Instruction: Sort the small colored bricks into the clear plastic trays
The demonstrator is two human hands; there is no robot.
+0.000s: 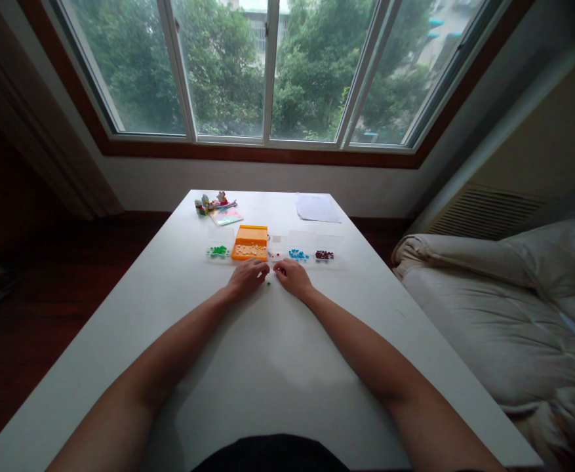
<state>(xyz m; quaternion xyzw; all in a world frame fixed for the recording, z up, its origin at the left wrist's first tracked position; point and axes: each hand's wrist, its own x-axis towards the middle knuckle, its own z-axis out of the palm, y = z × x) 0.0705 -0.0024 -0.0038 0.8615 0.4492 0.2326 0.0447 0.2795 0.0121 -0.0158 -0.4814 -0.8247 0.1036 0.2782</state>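
Left hand (246, 276), right hand (293, 275) together, fingers (259, 267) curled, grip unclear, orange plastic tray (250, 243) just beyond, white table (267, 367) open toward near edge

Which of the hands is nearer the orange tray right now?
Left. The left hand rests just in front of the orange tray, almost at its near edge. The right hand sits off to the tray's right, in front of the blue pieces.
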